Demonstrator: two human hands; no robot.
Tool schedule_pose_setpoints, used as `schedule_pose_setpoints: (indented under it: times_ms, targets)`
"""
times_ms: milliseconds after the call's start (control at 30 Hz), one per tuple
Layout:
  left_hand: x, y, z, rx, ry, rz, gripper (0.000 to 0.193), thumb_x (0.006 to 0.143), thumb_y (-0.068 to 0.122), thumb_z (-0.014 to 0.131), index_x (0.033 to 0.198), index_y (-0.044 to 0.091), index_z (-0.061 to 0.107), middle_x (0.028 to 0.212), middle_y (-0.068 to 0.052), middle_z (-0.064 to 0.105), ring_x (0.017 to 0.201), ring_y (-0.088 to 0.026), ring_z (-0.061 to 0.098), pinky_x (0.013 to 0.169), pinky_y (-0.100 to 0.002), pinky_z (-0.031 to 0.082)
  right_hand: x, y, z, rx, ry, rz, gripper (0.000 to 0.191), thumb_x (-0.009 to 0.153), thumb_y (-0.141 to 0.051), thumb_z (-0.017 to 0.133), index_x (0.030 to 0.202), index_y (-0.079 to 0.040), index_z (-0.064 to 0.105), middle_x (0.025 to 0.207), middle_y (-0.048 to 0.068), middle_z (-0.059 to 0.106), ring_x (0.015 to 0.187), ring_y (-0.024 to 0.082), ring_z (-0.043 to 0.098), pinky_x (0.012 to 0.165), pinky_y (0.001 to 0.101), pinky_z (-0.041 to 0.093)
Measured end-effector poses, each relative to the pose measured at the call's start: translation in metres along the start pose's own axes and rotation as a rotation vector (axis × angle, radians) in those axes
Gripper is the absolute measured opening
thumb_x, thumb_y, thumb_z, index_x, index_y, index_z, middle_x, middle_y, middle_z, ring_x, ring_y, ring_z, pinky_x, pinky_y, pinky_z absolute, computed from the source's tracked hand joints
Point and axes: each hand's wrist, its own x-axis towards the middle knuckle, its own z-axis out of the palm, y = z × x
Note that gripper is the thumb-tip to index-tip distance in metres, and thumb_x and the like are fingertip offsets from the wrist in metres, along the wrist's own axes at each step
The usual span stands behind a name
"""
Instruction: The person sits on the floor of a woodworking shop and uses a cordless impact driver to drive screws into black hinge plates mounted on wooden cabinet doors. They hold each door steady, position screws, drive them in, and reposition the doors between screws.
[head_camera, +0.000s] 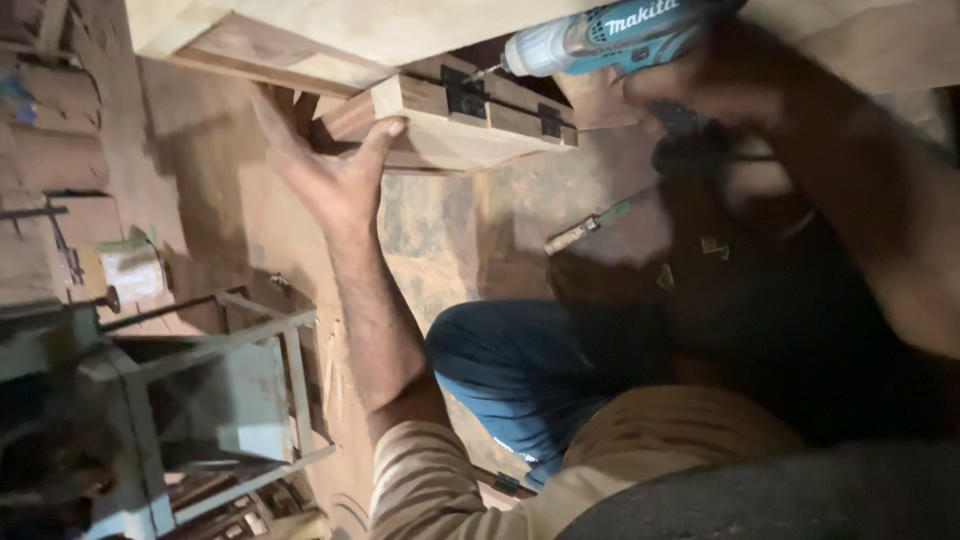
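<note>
My left hand (335, 175) reaches up and presses against the end of a wooden piece (440, 125) that sits under a larger wooden panel (330, 35). Two black metal hinges (465, 92) are fixed along the wooden piece. My right hand (690, 75), blurred and dark, grips a teal and white cordless drill (590, 35). The drill's bit points left at the nearer black hinge. My knee in blue trousers (520, 370) shows below.
A green metal frame stand (230, 390) stands at the lower left. A roll of pale material (130, 268) lies left of it. A tool with a wooden handle (585, 228) lies on the reddish floor. Stacked timber (55, 120) fills the far left.
</note>
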Motion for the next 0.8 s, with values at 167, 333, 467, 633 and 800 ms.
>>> schedule_pose_setpoints:
  times_ms: [167, 333, 467, 633, 800]
  targets:
    - [0.0, -0.005, 0.0, -0.098, 0.022, 0.001, 0.134, 0.077, 0.022, 0.111, 0.166, -0.004, 0.015, 0.156, -0.028, 0.051, 0.145, -0.035, 0.056, 0.124, -0.044, 0.05, -0.002, 0.0, 0.01, -0.011, -0.02, 0.043, 0.026, 0.092, -0.027, 0.072, 0.109, -0.007, 0.069, 0.09, 0.009, 0.072, 0.075, 0.022, 0.07, 0.068, 0.039, 0.057]
    - [-0.003, -0.01, -0.003, -0.02, 0.003, -0.014, 0.129, 0.076, 0.019, 0.112, 0.163, -0.006, 0.02, 0.153, -0.028, 0.055, 0.143, -0.034, 0.058, 0.124, -0.043, 0.049, 0.002, 0.01, 0.02, 0.062, 0.01, -0.149, 0.019, 0.093, -0.021, 0.07, 0.105, -0.006, 0.069, 0.085, 0.007, 0.072, 0.071, 0.018, 0.07, 0.064, 0.0361, 0.058]
    - [-0.002, -0.016, -0.001, -0.038, 0.017, 0.0, 0.129, 0.079, 0.021, 0.111, 0.165, -0.006, 0.018, 0.158, -0.03, 0.046, 0.149, -0.034, 0.05, 0.129, -0.044, 0.042, 0.003, 0.023, 0.032, -0.063, 0.185, -0.58, 0.024, 0.09, -0.016, 0.071, 0.107, 0.001, 0.065, 0.092, 0.014, 0.067, 0.078, 0.024, 0.066, 0.066, 0.036, 0.056]
    - [-0.007, -0.024, -0.012, 0.134, 0.004, 0.1, 0.121, 0.086, 0.034, 0.106, 0.166, -0.001, 0.022, 0.166, -0.024, 0.038, 0.156, -0.031, 0.041, 0.129, -0.042, 0.034, -0.025, 0.04, 0.058, 0.492, 0.094, -0.311, 0.021, 0.096, -0.02, 0.069, 0.107, -0.002, 0.067, 0.088, 0.01, 0.065, 0.074, 0.019, 0.065, 0.063, 0.0332, 0.055]
    - [-0.071, -0.038, -0.014, 0.116, 0.234, 0.013, 0.092, 0.104, 0.032, 0.09, 0.165, 0.005, 0.026, 0.17, -0.016, 0.035, 0.156, -0.028, 0.034, 0.131, -0.041, 0.027, -0.058, 0.044, 0.078, 1.049, 0.031, 0.069, 0.023, 0.098, -0.023, 0.074, 0.114, -0.009, 0.066, 0.086, 0.002, 0.065, 0.067, 0.014, 0.063, 0.06, 0.0303, 0.054]
